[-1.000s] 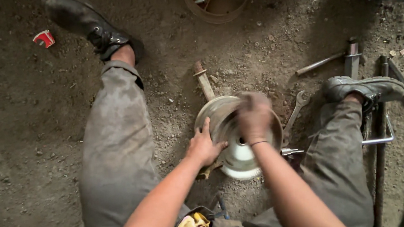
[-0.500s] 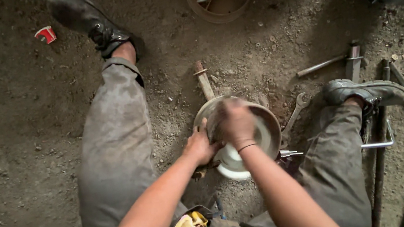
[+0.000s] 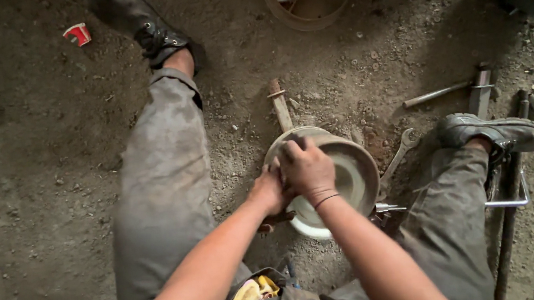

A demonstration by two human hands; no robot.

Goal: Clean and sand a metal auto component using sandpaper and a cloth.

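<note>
Centre frame: my left hand [image 3: 269, 191] braces the metal drum [image 3: 346, 175]; right hand [image 3: 307, 166] presses flat on it. I'd keep pressure even.

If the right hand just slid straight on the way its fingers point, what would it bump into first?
The right hand lies on the round metal drum, fingers pointing to its far rim. Straight beyond, it would probably meet the rusty metal bar lying on the dirt floor; depth is hard to judge.

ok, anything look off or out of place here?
Mostly clutter: an open-ended metal spanner, a grey steel rod and a red scrap lie loose on the dirt floor. Both hands, left hand and right hand, sit on the round grey metal drum, which looks intact.
</note>
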